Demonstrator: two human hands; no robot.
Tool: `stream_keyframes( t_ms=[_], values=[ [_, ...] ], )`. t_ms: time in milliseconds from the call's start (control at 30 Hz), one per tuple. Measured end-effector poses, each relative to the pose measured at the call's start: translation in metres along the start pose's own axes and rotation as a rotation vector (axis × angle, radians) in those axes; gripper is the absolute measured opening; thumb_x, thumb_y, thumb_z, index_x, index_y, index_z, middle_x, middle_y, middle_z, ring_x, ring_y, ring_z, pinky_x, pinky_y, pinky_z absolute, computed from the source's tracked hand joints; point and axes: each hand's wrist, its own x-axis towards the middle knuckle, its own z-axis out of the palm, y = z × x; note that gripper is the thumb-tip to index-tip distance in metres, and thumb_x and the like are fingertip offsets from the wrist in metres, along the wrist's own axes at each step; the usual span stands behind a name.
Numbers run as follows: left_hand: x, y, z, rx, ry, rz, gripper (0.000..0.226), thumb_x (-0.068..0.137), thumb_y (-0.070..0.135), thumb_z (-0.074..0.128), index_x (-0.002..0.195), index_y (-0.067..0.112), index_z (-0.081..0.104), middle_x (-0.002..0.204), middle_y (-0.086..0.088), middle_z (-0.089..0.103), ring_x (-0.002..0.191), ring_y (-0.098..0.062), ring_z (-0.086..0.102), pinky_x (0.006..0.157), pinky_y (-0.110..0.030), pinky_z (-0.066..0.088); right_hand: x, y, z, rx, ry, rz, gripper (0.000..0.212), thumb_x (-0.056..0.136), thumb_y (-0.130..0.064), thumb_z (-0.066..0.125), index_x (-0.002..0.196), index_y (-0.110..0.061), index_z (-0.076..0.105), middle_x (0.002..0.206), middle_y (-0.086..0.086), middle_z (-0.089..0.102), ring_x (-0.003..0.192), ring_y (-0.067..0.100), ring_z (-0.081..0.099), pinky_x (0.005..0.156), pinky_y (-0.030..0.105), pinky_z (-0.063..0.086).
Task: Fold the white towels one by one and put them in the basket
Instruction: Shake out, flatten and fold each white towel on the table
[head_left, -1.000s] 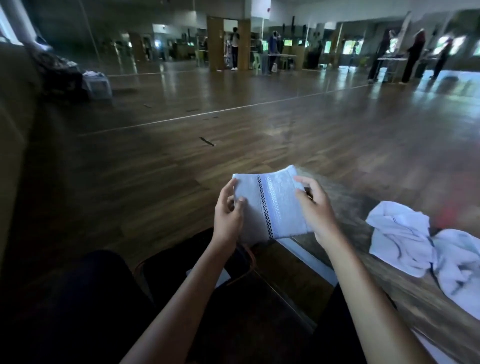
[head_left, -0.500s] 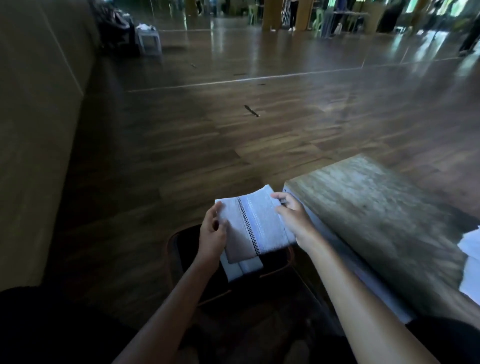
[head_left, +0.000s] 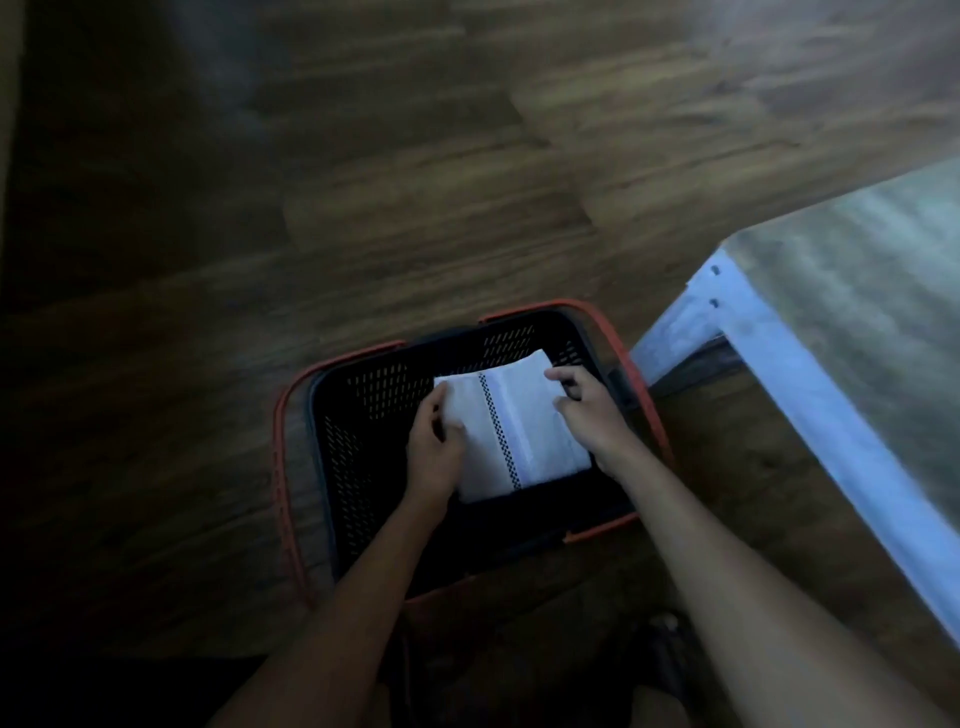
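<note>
A folded white towel (head_left: 514, 431) with a dark checked stripe lies inside the black basket (head_left: 363, 415), which has an orange rim and handles and stands on the floor. My left hand (head_left: 434, 452) grips the towel's left edge. My right hand (head_left: 587, 410) holds its right edge, fingers curled over the far corner. Both hands reach down into the basket. Whether another towel lies beneath is hidden.
A wooden table (head_left: 872, 291) with a pale blue-white metal frame stands at the right, close to the basket. Dark wooden floor (head_left: 363, 182) surrounds the basket on the left and beyond. My legs are in shadow at the bottom.
My view has tilted down from the room to the basket. Both hands have lowered the folded towel from chest height into the basket.
</note>
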Motion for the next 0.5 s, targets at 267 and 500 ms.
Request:
stream_keyframes(
  t_ms=[267,500],
  values=[
    [0.059,-0.08,0.026,0.045,0.058,-0.074,0.042,0.093,0.0,0.048,0.133,0.012,0.047,0.13,-0.01,0.053,0.118,-0.023,0.052,0.098,-0.031,0.044,0.084,0.063,0.04,-0.057,-0.032,0.061,0.035,0.093,0.001,0.04,0.114,-0.024,0.054,0.131,0.014,0.051,0.091,0.018,0.055,0.066,0.026,0.043],
    [0.069,-0.102,0.026,0.069,0.032,-0.026,0.045,0.089,-0.008,0.047,0.132,0.005,0.045,0.125,-0.008,0.052,0.118,-0.02,0.05,0.103,-0.03,0.04,0.099,0.081,0.055,-0.149,0.005,0.01,0.036,0.091,0.003,0.038,0.116,-0.021,0.051,0.105,0.021,0.061,0.071,0.024,0.05,0.054,0.027,0.035]
  ],
)
